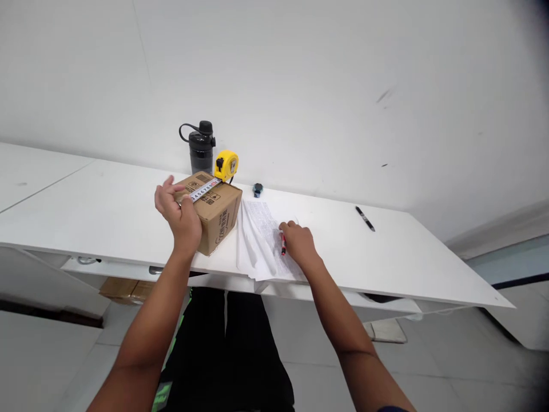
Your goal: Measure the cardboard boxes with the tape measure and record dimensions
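A small cardboard box stands on the white table. A yellow tape measure rests at its far top edge, and its white blade is drawn out across the lid. My left hand pinches the blade's near end against the box top, the other fingers raised. My right hand is closed on a red pen, tip down on printed paper sheets to the right of the box.
A black water bottle stands behind the box by the wall. A small blue object lies past the papers. A black pen lies farther right on the table. Cardboard sits under the table at left.
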The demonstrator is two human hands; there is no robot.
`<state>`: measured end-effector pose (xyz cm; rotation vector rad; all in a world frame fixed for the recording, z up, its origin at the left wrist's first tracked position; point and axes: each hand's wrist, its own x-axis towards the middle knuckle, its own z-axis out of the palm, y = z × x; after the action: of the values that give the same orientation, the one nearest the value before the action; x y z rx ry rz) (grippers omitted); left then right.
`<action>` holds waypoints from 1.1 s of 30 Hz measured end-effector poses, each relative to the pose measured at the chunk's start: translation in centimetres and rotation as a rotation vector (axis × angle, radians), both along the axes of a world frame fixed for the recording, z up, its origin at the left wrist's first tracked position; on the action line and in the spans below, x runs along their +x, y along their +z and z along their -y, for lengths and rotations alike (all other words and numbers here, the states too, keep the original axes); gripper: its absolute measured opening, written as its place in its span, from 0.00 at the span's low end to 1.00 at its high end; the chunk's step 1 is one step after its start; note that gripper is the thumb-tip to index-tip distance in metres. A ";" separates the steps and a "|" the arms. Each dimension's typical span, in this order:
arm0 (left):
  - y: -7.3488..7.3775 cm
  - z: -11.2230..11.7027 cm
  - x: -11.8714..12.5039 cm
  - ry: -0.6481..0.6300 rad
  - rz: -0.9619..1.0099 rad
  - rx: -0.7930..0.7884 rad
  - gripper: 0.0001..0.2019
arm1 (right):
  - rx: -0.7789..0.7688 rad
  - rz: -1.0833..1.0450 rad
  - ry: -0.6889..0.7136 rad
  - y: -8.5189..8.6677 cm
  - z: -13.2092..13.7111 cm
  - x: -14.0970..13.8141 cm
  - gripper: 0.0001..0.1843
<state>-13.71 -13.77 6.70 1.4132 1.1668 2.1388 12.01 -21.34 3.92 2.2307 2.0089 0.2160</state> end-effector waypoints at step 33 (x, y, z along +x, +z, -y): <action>0.6 -6.8 -3.8 -0.552 0.121 -0.157 0.02 | 0.560 -0.798 0.246 11.2 -11.2 -8.7 0.09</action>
<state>-17.53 -6.94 7.28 1.3229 0.7645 1.6812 3.29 -10.14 15.13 2.6691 2.9397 -0.1463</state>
